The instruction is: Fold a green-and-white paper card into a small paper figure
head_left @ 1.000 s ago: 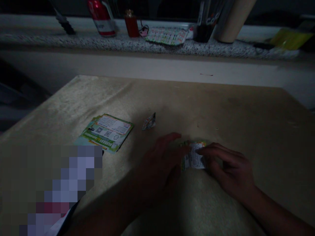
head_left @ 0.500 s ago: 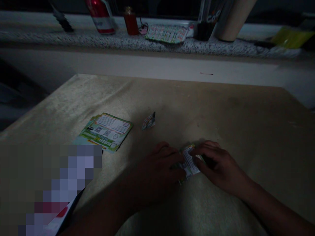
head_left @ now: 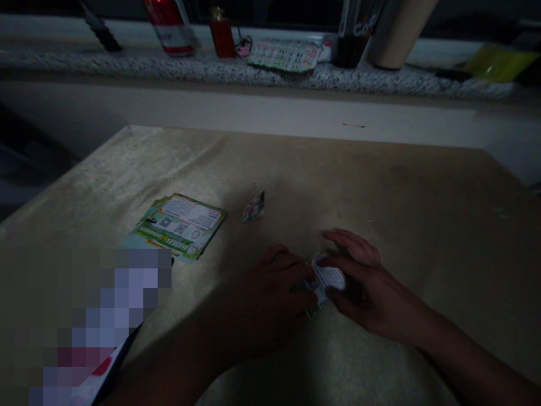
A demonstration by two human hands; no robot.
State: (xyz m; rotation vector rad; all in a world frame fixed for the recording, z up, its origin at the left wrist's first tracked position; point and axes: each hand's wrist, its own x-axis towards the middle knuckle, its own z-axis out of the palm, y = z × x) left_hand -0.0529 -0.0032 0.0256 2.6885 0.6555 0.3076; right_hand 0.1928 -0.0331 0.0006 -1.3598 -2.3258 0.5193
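Note:
A small printed paper, white with green edges, is partly folded between both my hands near the table's front. My left hand pinches its left side with curled fingers. My right hand grips its right side, thumb under and fingers over it. A finished little folded paper piece stands on the table beyond my hands. A stack of green printed leaflets lies to the left.
The beige table sits in dim light. Behind it a speckled ledge carries a red can, a small red bottle, a printed sheet, a dark cup and a pale cylinder.
Both hands drew the paper nearer to me and turned it. My right hand's fingers shifted from lying on it to closing over its right side.

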